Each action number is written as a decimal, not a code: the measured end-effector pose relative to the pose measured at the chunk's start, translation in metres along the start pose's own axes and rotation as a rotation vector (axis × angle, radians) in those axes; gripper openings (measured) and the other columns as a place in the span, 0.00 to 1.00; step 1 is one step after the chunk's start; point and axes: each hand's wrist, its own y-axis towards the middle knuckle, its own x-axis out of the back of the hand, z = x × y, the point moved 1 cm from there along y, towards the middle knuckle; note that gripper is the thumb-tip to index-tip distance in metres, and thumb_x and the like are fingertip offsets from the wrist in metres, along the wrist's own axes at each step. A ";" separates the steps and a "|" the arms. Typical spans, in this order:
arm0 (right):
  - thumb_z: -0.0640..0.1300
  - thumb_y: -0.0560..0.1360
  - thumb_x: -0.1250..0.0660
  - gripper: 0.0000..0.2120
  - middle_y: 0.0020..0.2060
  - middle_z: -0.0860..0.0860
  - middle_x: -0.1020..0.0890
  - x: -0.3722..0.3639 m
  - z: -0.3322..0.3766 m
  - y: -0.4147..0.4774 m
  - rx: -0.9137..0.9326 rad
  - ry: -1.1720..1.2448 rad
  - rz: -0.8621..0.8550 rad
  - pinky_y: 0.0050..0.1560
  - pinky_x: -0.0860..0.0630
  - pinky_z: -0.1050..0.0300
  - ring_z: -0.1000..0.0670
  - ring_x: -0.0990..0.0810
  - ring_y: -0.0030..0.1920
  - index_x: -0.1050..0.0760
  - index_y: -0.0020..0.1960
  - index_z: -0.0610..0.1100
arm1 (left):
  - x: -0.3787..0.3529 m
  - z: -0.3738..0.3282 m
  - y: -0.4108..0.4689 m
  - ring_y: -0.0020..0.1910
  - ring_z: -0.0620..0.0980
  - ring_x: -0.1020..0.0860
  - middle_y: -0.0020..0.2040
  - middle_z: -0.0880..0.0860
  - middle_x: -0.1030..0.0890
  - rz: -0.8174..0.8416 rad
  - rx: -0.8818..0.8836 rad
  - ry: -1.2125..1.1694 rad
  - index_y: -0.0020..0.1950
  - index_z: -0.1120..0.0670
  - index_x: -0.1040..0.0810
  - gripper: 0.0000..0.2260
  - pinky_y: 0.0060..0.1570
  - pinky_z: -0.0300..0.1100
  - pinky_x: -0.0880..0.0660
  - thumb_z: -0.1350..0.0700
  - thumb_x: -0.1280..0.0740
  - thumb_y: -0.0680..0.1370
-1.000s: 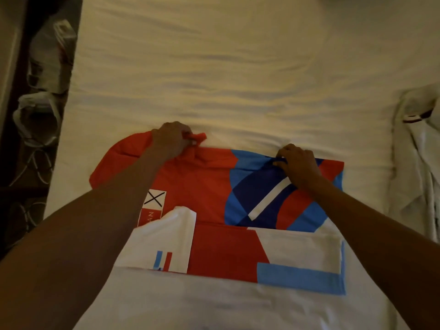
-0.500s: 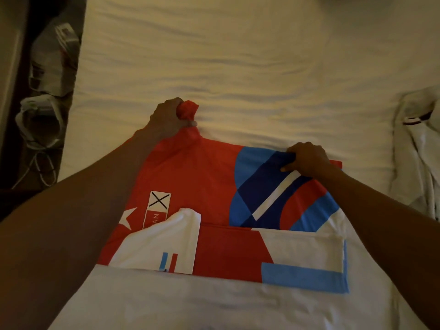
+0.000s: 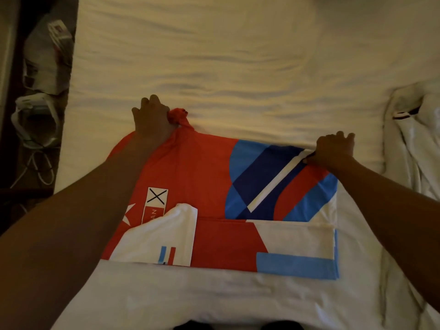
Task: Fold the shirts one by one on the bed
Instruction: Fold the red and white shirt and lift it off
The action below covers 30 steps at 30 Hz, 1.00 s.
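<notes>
I am working on the shirt (image 3: 202, 177), a red, blue and white one, which is lying spread on the bed (image 3: 238, 67); its near part is sitting turned up toward the fingers, with a white sleeve (image 3: 166, 234) laid across it. My left fingers (image 3: 153, 103) are clenching a bunched knot of red cloth at the far left corner; my right fingers (image 3: 342, 139) are curling round the far right edge and pinching it; between the two, the far edge is running fairly straight. I am judging this as mid-fold, with the far edge being taken up for the next fold. That move is calling for both corners lifting together and coming toward me evenly, so the edge lands square on the near fold; the bunched left corner is going to need smoothing. Just right of the right fingers a heap of white clothes (image 3: 416, 151) is lying; well left of the left fingers, bags (image 3: 42, 79) are sitting off the bed.
</notes>
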 end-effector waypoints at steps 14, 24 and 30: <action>0.34 0.73 0.31 0.07 0.45 0.43 0.22 -0.047 -0.028 -0.118 0.053 0.196 -0.314 0.45 0.31 0.48 0.39 0.24 0.47 0.18 0.48 0.42 | 0.034 0.026 -0.142 0.28 0.50 0.28 0.29 0.47 0.27 0.047 -0.356 -0.147 0.37 0.50 0.27 0.14 0.32 0.44 0.30 0.42 0.35 0.75; 0.35 0.77 0.38 0.14 0.56 0.39 0.25 -0.112 0.011 -0.199 -0.114 0.294 -0.096 0.52 0.28 0.44 0.38 0.27 0.56 0.26 0.62 0.37 | -0.048 0.044 -0.292 0.44 0.48 0.20 0.49 0.46 0.17 0.355 -0.203 -0.305 0.57 0.48 0.19 0.17 0.45 0.43 0.22 0.42 0.25 0.73; 0.31 0.70 0.30 0.21 0.62 0.36 0.27 -0.085 0.084 -0.216 0.063 0.527 -0.249 0.58 0.29 0.41 0.35 0.28 0.61 0.27 0.63 0.36 | -0.069 0.069 -0.306 0.43 0.49 0.20 0.45 0.48 0.18 0.176 0.008 -0.461 0.51 0.53 0.19 0.13 0.41 0.42 0.27 0.44 0.31 0.78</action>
